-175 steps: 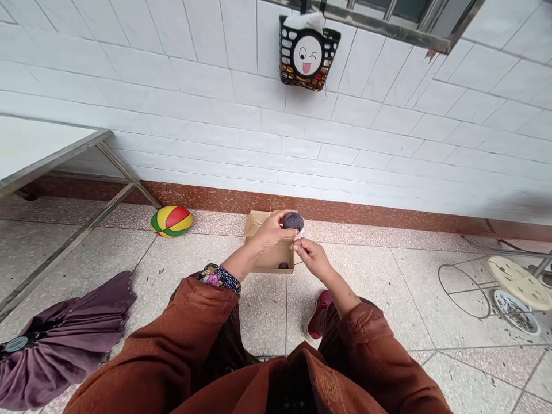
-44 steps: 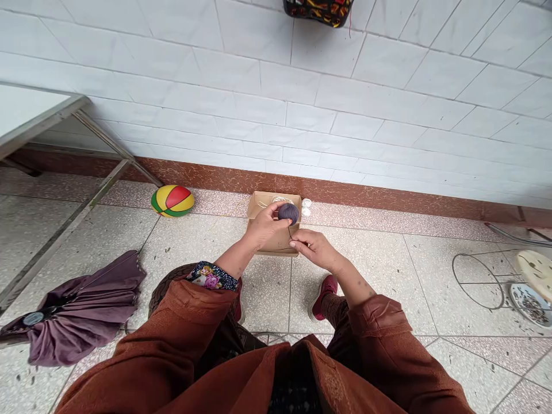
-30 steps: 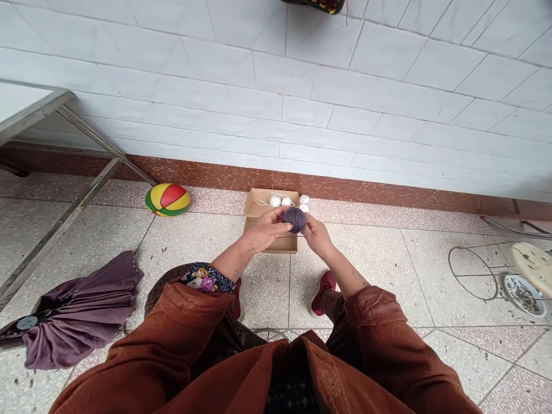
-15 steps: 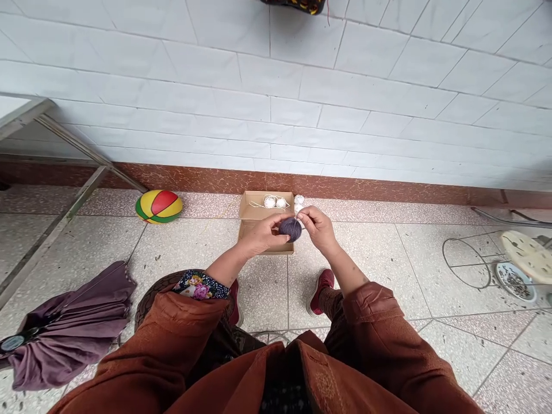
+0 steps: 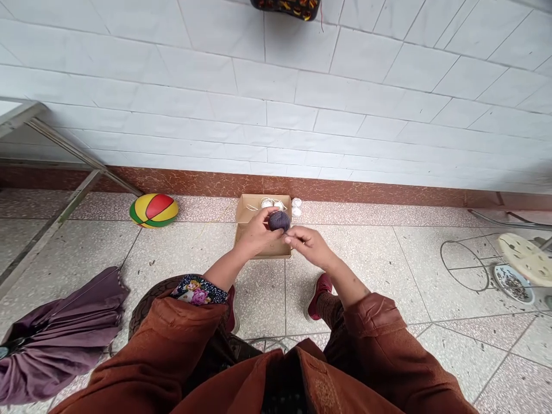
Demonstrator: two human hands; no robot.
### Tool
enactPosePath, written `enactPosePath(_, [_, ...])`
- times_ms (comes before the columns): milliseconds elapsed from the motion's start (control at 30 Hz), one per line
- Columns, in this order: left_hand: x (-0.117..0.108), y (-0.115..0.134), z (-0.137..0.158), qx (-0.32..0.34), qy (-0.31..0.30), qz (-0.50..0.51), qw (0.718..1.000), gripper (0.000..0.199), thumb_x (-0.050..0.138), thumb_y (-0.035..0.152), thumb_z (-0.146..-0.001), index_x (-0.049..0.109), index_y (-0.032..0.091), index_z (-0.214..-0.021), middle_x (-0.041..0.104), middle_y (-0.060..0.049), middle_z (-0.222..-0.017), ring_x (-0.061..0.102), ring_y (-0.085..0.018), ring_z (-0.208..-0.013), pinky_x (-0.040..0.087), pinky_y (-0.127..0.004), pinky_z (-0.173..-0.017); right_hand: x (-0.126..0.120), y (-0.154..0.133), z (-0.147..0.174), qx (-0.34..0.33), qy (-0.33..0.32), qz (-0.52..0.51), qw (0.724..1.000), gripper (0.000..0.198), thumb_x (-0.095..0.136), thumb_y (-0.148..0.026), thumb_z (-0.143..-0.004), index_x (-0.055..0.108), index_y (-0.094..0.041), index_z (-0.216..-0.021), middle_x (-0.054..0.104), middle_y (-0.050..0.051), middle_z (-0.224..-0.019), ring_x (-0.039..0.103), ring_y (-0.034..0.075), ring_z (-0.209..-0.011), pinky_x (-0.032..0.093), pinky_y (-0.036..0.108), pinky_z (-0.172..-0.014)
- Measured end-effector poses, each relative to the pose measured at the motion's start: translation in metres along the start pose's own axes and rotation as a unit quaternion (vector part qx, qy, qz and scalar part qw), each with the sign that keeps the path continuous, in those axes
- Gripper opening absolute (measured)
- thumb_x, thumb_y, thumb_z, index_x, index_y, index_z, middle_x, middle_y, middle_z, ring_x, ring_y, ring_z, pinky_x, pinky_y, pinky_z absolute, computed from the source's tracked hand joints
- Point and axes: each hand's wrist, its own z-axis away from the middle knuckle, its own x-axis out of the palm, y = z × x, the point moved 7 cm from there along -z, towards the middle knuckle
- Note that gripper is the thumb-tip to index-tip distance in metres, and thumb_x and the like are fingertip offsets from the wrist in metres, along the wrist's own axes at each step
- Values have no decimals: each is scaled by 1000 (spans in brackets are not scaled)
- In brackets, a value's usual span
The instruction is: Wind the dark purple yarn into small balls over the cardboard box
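A dark purple-grey ball of yarn (image 5: 279,221) is in my left hand (image 5: 255,234), the fingers closed round its left side. My right hand (image 5: 313,247) pinches at the ball's lower right edge, where a strand of the yarn seems to run; the strand itself is too thin to make out clearly. Below and behind the hands lies an open cardboard box (image 5: 247,208) on the floor. White yarn balls (image 5: 267,203) with loose ends sit in its far part, partly covered by the left fingers. More white balls (image 5: 296,207) rest just right of the box.
A red, yellow and green ball (image 5: 154,210) lies by the wall, near a metal-framed table (image 5: 81,187). A folded purple umbrella (image 5: 73,330) lies at left. To the right are a wire ring stand (image 5: 463,265), a cream stool seat (image 5: 524,256) and a bowl (image 5: 513,284).
My right hand has moved from the top of the yarn ball down to its lower right edge. The ball has shifted slightly left and up in my left hand. The view has tilted a little.
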Motion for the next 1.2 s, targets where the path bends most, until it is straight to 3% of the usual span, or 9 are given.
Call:
enactPosePath(133, [16, -3, 8, 5, -102, -15, 995, 97, 89, 25, -68, 51, 28, -158, 69, -6, -118, 68, -23, -101, 55, -40, -93, -34, 8, -7, 28, 129, -26, 991, 38, 63, -60, -104, 69, -25, -90, 67, 2, -87, 60, 20, -83, 52, 33, -82])
enactPosePath(267, [33, 2, 18, -6, -200, 120, 972, 100, 89, 28, -76, 46, 32, -166, 70, -6, -117, 68, -22, -103, 54, -38, -93, -34, 40, -11, 88, 169, -20, 981, 34, 63, -55, -101, 67, -25, -86, 65, 0, -82, 59, 19, -80, 51, 32, -80])
enactPosePath(433, [20, 4, 8, 6, -104, 210, 972, 65, 93, 32, -74, 73, 23, -135, 72, -12, -136, 65, -28, -127, 49, -42, -113, 1, 55, -9, 126, 91, 10, 988, 26, 63, -46, -99, 69, -24, -88, 69, 1, -82, 61, 21, -80, 51, 32, -77])
enactPosePath(567, [-5, -10, -3, -19, 25, 126, 992, 62, 89, 34, -71, 72, 20, -129, 71, -11, -131, 67, -29, -121, 50, -46, -114, 22, 26, -6, 44, -8, 27, 999, 35, 61, -51, -102, 66, -24, -80, 66, 1, -79, 60, 19, -76, 51, 33, -77])
enactPosePath(633, [-15, -12, -4, -14, 58, 50, 997, 62, 88, 32, -68, 73, 20, -127, 67, -11, -131, 67, -29, -118, 53, -47, -111, 20, 10, -5, 10, -27, 17, 999, 36, 63, -54, -103, 68, -24, -83, 69, 2, -82, 62, 20, -78, 52, 34, -80])
enactPosePath(767, [-16, -9, 3, 20, 20, -49, 998, 62, 89, 27, -65, 77, 23, -126, 64, -10, -130, 65, -31, -123, 53, -48, -111, -9, -2, -10, 14, 68, -12, 998, 36, 65, -59, -103, 73, -26, -95, 72, 5, -91, 64, 22, -84, 54, 36, -81])
enactPosePath(900, [-1, -6, 14, -2, -91, 38, 995, 78, 89, 27, -69, 70, 29, -145, 67, -12, -139, 66, -31, -123, 53, -49, -109, -30, 11, -18, 39, 172, -19, 984, 38, 67, -62, -100, 72, -25, -94, 71, 4, -92, 63, 22, -87, 54, 36, -84])
enactPosePath(1033, [11, 8, 23, -3, -168, 213, 963, 76, 92, 33, -73, 72, 27, -146, 68, -14, -148, 62, -34, -138, 50, -48, -116, -13, 37, -23, 87, 138, -37, 986, 38, 63, -61, -100, 67, -25, -88, 67, 1, -84, 60, 20, -80, 52, 33, -78])
enactPosePath(1200, [6, 2, 15, -35, -108, 280, 953, 61, 94, 35, -74, 78, 20, -131, 74, -15, -136, 66, -32, -132, 50, -47, -114, 16, 49, -15, 106, 61, -29, 992, 37, 60, -59, -100, 66, -24, -89, 61, -1, -72, 57, 19, -69, 49, 32, -69])
